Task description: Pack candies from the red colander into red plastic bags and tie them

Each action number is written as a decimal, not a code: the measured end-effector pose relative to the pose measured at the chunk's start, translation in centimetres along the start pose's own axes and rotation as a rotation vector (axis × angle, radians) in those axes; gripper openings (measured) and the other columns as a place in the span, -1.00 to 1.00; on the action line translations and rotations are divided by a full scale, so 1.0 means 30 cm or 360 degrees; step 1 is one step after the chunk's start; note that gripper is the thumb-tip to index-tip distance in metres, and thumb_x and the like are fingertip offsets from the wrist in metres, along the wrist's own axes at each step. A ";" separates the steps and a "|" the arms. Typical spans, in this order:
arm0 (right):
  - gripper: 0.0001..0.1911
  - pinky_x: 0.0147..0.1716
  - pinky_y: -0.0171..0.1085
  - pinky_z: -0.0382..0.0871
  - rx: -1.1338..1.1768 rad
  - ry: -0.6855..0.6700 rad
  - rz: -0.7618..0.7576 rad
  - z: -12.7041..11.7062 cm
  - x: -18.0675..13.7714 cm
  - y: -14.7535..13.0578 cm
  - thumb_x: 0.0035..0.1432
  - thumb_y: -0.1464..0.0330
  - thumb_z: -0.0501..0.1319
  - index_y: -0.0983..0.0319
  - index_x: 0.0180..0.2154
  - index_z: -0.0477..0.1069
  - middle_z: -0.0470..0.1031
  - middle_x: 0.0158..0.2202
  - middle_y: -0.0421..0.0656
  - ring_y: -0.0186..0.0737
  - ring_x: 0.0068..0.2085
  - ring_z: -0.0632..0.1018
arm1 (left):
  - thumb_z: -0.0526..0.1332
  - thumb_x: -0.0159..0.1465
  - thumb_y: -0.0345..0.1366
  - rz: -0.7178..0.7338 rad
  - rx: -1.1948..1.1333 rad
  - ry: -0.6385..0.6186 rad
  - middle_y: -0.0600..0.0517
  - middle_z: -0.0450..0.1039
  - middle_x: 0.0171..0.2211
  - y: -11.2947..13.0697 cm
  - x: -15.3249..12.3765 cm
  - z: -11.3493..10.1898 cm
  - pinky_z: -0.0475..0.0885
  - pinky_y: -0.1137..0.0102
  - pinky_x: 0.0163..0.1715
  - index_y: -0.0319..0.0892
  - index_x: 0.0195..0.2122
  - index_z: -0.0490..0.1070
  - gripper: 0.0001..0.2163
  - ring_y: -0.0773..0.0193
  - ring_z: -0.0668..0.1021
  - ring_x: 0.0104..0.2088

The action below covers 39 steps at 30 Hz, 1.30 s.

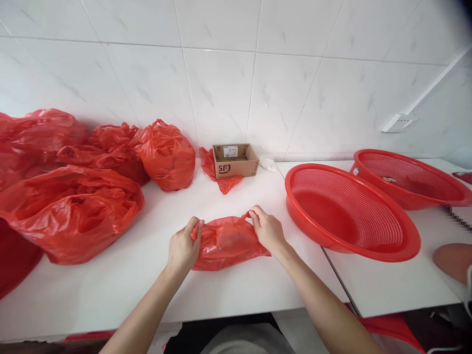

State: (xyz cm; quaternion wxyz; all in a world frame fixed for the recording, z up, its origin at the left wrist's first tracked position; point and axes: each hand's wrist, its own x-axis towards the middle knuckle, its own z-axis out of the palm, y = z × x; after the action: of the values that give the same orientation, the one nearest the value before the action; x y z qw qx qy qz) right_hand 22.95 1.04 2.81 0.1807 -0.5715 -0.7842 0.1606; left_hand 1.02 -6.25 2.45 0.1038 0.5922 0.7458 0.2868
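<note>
White tiled wall (217, 93) behind two abutting white tabletops.
Large, glossy tiles with faint grey marbling meet at thin grout lines (140, 44); at right, slanting white cable trunking (437, 82) reaches a white socket box (399, 123). A dark seam (338, 276) parts the left tabletop (121, 295) from the right tabletop (398, 282), under bright, diffuse light.

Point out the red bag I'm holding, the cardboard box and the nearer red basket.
Red bag (229, 240), head view: middle of its side.
Cardboard box (240, 170), head view: front wall.
Nearer red basket (330, 215), head view: inside floor.
</note>
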 end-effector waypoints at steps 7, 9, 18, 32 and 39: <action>-0.68 -0.48 -0.33 0.07 -0.0192 -0.0078 0.0100 0.016 0.035 0.054 0.41 0.26 -0.16 0.10 -0.17 0.35 0.55 -0.41 -0.24 -0.23 -0.39 0.52 | -0.18 0.42 -0.08 0.0048 0.0296 -0.0118 0.09 0.41 -0.47 0.022 0.061 0.034 0.21 0.43 -0.51 -0.07 -0.36 0.30 -0.63 0.29 0.39 -0.56; -0.68 -0.45 -0.30 0.09 -0.0272 -0.0074 0.0140 0.031 0.075 0.062 0.40 0.27 -0.15 0.13 -0.14 0.36 0.56 -0.39 -0.18 -0.18 -0.37 0.54 | -0.12 0.43 -0.10 0.0099 0.0394 -0.0159 0.05 0.47 -0.34 0.034 0.105 0.049 0.29 0.40 -0.47 -0.10 -0.27 0.37 -0.66 0.30 0.45 -0.50; -0.68 -0.35 -0.25 0.17 -0.0383 0.0043 0.0223 0.128 0.190 0.099 0.41 0.27 -0.13 0.20 -0.06 0.34 0.59 -0.32 -0.06 -0.10 -0.30 0.58 | 0.17 0.34 -0.16 0.0163 0.0639 -0.0346 -0.05 0.48 -0.14 -0.015 0.248 0.168 0.52 0.22 -0.21 -0.23 -0.02 0.40 -0.71 0.23 0.56 -0.22; -0.64 -0.37 -0.32 0.26 0.0488 0.0029 0.0139 0.009 0.110 0.104 0.36 0.14 -0.07 0.17 -0.41 0.24 0.46 -0.42 -0.21 -0.24 -0.35 0.48 | 0.06 0.38 -0.09 0.0048 0.0120 -0.0245 0.10 0.38 -0.46 -0.005 0.154 0.058 0.38 0.37 -0.41 -0.18 -0.34 0.39 -0.71 0.35 0.42 -0.48; -0.65 -0.24 -0.25 0.32 0.1993 -0.0228 -0.0053 -0.109 -0.096 -0.041 0.33 0.09 0.05 0.17 -0.40 0.28 0.49 -0.29 -0.18 -0.26 -0.29 0.47 | -0.07 0.35 0.07 -0.0171 -0.0526 -0.0142 0.16 0.16 -0.57 0.008 0.050 -0.059 0.27 0.46 -0.49 -0.11 -0.55 0.09 -0.57 0.35 0.30 -0.53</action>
State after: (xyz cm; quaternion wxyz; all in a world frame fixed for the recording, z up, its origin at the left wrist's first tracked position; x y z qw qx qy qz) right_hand 24.26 -1.94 5.98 0.4307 -0.3327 -0.5604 0.6243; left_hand -0.07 -5.34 4.30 0.2480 0.5385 0.7138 0.3729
